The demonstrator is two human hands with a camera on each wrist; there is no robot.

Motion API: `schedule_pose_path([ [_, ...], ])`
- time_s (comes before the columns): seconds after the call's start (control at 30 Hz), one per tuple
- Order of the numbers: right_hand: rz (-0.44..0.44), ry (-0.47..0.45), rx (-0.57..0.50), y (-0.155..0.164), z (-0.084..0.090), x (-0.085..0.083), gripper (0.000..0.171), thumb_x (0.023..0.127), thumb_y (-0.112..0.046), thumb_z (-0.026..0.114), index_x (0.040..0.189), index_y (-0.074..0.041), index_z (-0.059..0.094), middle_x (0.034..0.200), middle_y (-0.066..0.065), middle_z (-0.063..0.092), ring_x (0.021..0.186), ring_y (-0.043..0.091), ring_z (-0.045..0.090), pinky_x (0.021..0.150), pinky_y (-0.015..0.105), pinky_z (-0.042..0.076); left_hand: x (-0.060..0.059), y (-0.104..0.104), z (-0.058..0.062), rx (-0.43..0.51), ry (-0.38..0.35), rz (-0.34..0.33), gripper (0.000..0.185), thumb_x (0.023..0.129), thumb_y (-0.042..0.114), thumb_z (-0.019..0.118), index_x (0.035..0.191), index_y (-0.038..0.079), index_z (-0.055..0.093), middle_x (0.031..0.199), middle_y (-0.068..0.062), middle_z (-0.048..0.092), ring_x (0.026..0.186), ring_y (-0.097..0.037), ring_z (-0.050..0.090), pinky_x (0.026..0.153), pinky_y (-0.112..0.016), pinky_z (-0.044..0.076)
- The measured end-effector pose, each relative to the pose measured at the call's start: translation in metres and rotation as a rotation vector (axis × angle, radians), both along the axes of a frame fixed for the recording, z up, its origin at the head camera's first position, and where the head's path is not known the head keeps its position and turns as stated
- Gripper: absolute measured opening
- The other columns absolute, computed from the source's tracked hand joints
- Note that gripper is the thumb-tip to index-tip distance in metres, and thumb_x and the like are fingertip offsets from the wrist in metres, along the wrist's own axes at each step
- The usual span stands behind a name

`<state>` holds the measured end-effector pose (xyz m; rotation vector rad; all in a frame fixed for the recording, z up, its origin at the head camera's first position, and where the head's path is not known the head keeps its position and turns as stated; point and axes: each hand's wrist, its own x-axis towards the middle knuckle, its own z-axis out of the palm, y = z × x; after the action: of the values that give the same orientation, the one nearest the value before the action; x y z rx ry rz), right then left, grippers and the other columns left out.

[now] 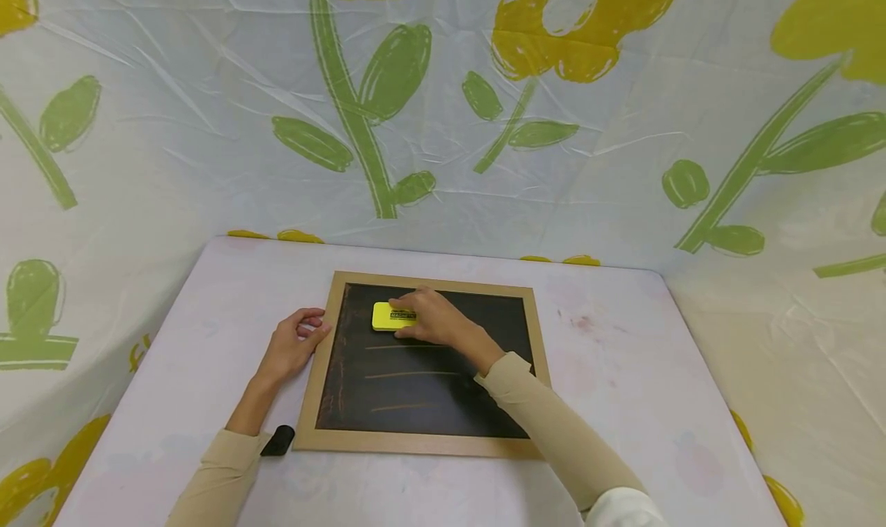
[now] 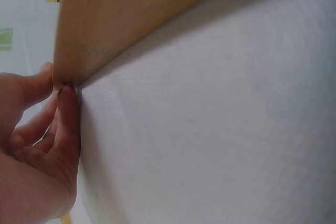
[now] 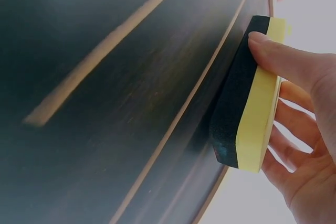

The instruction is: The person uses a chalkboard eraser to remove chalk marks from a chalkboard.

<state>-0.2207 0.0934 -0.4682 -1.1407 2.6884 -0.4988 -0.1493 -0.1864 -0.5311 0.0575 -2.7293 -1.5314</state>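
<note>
A chalkboard [image 1: 422, 392] in a wooden frame [image 1: 320, 373] lies flat on the table, with three faint chalk lines [image 1: 408, 374] across its dark face. My right hand [image 1: 432, 319] grips a yellow eraser [image 1: 388, 316] with a black felt underside, pressed flat on the board's upper left part. In the right wrist view the thumb [image 3: 283, 56] lies along one side of the eraser [image 3: 247, 114] and the other fingers hold the far side. My left hand [image 1: 294, 342] rests on the table with its fingertips [image 2: 67, 98] against the frame's [image 2: 121, 14] left edge.
A small black object [image 1: 278, 440] lies on the table [image 1: 623, 373] by my left sleeve, near the frame's lower left corner. A sheet printed with flowers [image 1: 443, 127] hangs close behind and on both sides of the table.
</note>
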Motion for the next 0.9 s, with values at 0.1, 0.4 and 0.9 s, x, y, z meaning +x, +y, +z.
schedule_pose_path([
  [0.1, 0.007, 0.001, 0.011, -0.006, 0.001, 0.000, 0.062, 0.087, -0.026, 0.085, 0.140, -0.004, 0.062, 0.135, 0.011, 0.066, 0.121, 0.028, 0.062, 0.105, 0.042, 0.047, 0.001, 0.000, 0.000, -0.001, 0.003, -0.001, 0.037, 0.101, 0.015, 0.068, 0.130, -0.007, 0.060, 0.110, -0.021, 0.065, 0.093, -0.030, 0.062, 0.076, -0.030, 0.048],
  [0.4, 0.029, 0.027, 0.052, -0.016, 0.001, -0.002, 0.062, 0.088, -0.029, 0.084, 0.141, -0.005, 0.061, 0.136, 0.010, 0.066, 0.120, 0.026, 0.061, 0.103, 0.040, 0.047, -0.001, 0.000, -0.002, 0.001, 0.011, 0.003, 0.037, 0.101, 0.015, 0.068, 0.130, -0.006, 0.061, 0.110, -0.021, 0.065, 0.092, -0.030, 0.062, 0.074, -0.028, 0.048],
  [0.9, -0.001, 0.008, 0.108, -0.007, 0.006, -0.001, 0.062, 0.089, -0.029, 0.083, 0.142, -0.008, 0.061, 0.137, 0.009, 0.066, 0.119, 0.027, 0.059, 0.101, 0.040, 0.048, -0.003, -0.002, -0.005, -0.003, 0.003, 0.005, 0.038, 0.101, 0.018, 0.069, 0.131, -0.005, 0.061, 0.111, -0.021, 0.066, 0.093, -0.030, 0.062, 0.075, -0.031, 0.049],
])
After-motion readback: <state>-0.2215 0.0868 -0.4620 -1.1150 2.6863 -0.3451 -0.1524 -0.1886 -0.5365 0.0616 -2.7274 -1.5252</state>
